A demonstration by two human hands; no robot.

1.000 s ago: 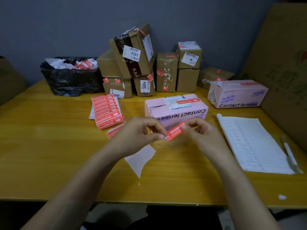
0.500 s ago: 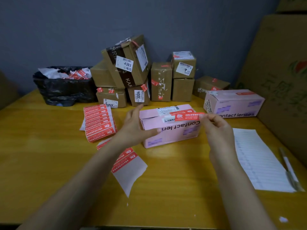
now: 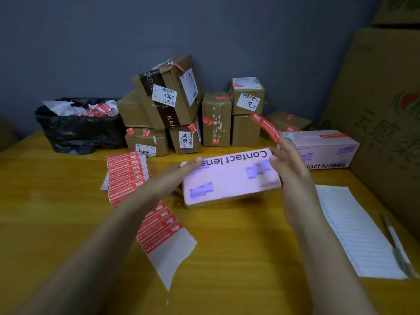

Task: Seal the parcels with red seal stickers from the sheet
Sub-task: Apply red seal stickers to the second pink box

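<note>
The pink box (image 3: 229,178) (its "Contact lenses" print reads upside down to the camera) is tilted up over the middle of the desk (image 3: 56,212). The left grip (image 3: 179,176) clasps its left end, thumb on the top edge. The right grip (image 3: 293,169) clasps the right end, and 1 red seal sticker (image 3: 266,127) stands up from a raised fingertip. A part-used sticker sheet (image 3: 159,223) lies under the left forearm, with brown parcels (image 3: 172,98) stacked behind.

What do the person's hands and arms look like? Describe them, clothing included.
The left hand and right hand are bare: no gloves, rings or watch show. Both forearms are uncovered down to the frame's bottom edge, with no sleeve in view.
</note>
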